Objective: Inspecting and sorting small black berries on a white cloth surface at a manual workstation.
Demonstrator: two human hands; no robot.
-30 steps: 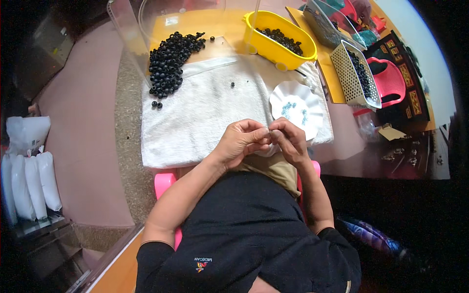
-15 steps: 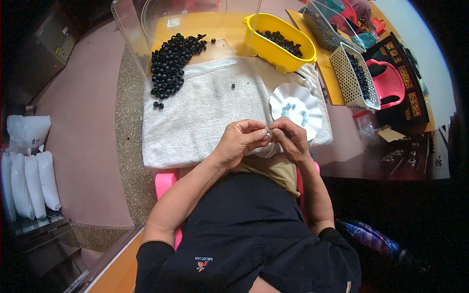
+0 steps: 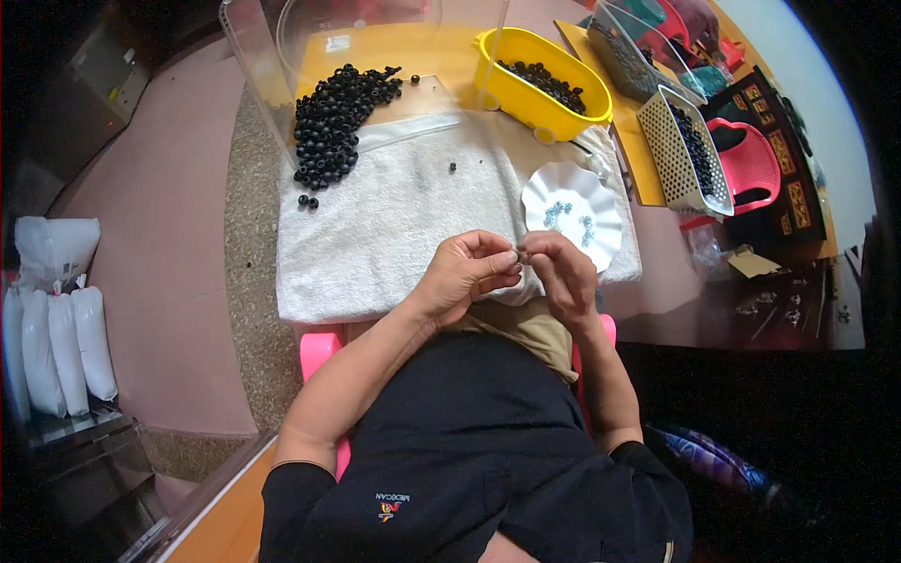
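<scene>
Over the near edge of a white towel [image 3: 394, 225], my left hand [image 3: 472, 270] and my right hand [image 3: 563, 277] meet fingertip to fingertip. Both are closed in a pinch around something small and dark, mostly hidden by the fingers. Just beyond my right hand lies a white dish [image 3: 601, 188] with a wavy rim; bluish marks or tiny pieces show in it, and I cannot tell which. A single black bead [image 3: 452, 167] rests on the towel. At the towel's far left spreads a heap of black beads [image 3: 328, 127].
A yellow tub [image 3: 554, 120] with black beads stands at the back. To its right are a white perforated basket [image 3: 662, 141] of dark pieces, a clear bin [image 3: 624, 61] and a pink chair [image 3: 760, 169]. White filled bags [image 3: 66, 347] stand at far left. Another person's hand shows at upper right.
My right fingers have shifted slightly and straightened a little at the pinch. My left hand keeps almost the same place. The whole view has moved very slightly.
</scene>
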